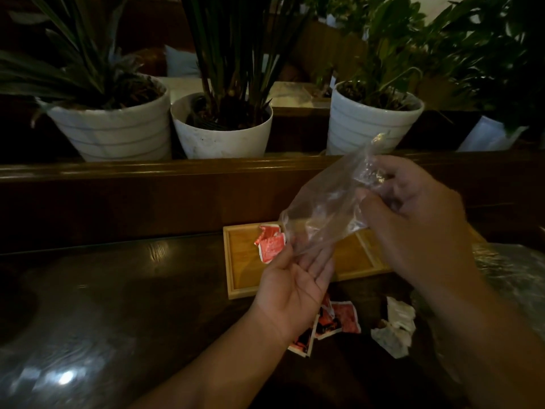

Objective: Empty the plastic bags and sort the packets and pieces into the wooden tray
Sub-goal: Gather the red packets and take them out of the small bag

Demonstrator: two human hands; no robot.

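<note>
We see both hands raised over a dark glossy wooden table (118, 290). The right hand (413, 214) pinches the bunched upper end of a clear, crumpled plastic bag (321, 208), its fingers curled round the film. The bag slants down to the left, where the left hand (295, 278) lies palm up beneath its lower end, fingers straight and relaxed, touching the plastic. Beyond the hands a shallow light wooden tray (236, 261) sits on the table; torn red-and-white packets (269, 242) lie in its far left corner. Near the tray, on the table itself, more red packets (342, 318) sit in a loose heap, and crumpled white packets (396, 329) lie just to their right. Three white ribbed plant pots (221, 137) stand along the far ledge.
</note>
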